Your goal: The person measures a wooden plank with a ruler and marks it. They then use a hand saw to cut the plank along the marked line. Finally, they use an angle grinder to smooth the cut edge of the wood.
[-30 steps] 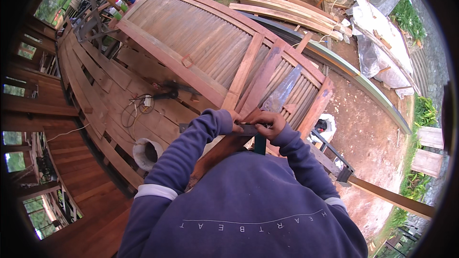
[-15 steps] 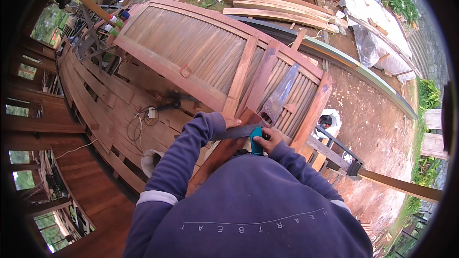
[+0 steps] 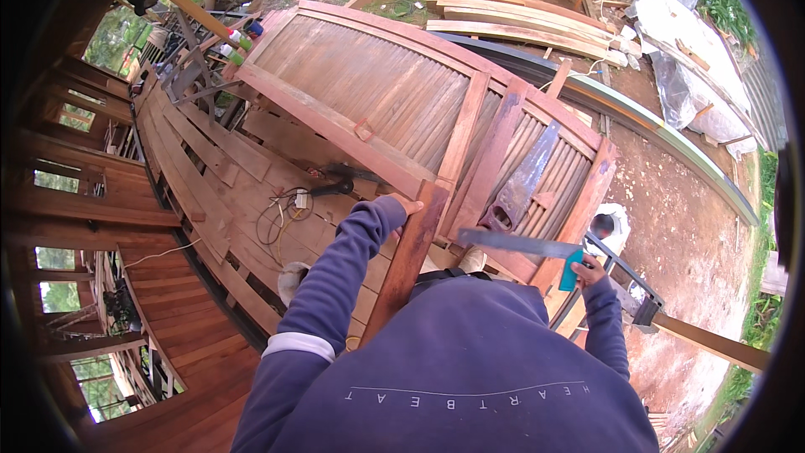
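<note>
Head: right fingers point(image 3: 593, 269) clasp a teal-handled square point(image 3: 530, 244), left fingers point(image 3: 410, 205) a brown board point(image 3: 408, 264).

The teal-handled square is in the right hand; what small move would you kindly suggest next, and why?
Perhaps lay the square on the louvred panel: the right hand holds it clear of the plank, with the left hand alone there.

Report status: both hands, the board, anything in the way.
Left hand gripping board. Right hand holding teal-handled square, apart from board. Saw close by, lying on slatted panel.
</note>
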`<state>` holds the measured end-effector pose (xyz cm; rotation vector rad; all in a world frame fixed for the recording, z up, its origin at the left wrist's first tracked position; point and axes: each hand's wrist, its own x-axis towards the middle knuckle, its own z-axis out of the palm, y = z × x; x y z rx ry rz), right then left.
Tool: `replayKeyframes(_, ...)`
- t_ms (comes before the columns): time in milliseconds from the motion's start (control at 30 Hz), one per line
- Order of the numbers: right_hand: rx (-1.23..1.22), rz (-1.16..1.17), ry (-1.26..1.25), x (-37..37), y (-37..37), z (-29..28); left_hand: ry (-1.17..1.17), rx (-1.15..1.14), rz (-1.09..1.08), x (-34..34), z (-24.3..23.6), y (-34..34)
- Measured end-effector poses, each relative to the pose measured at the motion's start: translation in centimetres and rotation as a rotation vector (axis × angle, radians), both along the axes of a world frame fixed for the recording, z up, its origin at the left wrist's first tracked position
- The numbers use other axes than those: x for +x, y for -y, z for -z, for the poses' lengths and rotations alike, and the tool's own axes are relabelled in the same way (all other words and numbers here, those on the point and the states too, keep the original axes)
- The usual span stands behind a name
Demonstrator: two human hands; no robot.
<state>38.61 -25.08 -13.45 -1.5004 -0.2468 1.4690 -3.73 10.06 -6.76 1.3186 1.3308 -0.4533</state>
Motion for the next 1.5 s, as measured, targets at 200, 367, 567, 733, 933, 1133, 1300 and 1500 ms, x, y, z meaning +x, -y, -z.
replayKeyframes(200,-0.029,0.623,-0.054,-0.3,3.7,5.8,-0.046,0.071,-0.001,-1.0,-0.3,0.0)
replayKeyframes(367,0.07,0.811,-0.121,-3.7,0.0,12.3,0.005,0.137,-0.115,-2.5,0.4,0.6)
replayKeyframes(567,0.102,1.081,-0.344,-7.4,-7.0,15.5,-0.046,0.272,0.009,-4.2,0.7,0.8)
replayKeyframes(733,0.011,1.148,-0.831,-6.9,-7.5,21.0,0.046,0.296,-0.004,-3.7,-0.5,3.3)
replayKeyframes(933,-0.357,0.701,-0.502,-10.9,-10.2,20.2,-0.045,0.297,0.099,-8.0,7.7,4.9)
replayKeyframes(1133,-0.587,0.314,-0.25,-8.6,-10.4,14.7,-0.036,0.274,0.178,-5.2,8.2,5.5)
replayKeyframes(1300,-0.035,0.076,-0.217,-7.6,-11.8,7.3,-0.001,0.16,0.166,-1.7,7.1,4.8)
replayKeyframes(1500,0.681,-0.025,0.074,-9.9,-17.8,-19.7,-0.041,0.162,0.184,0.1,10.0,4.3)
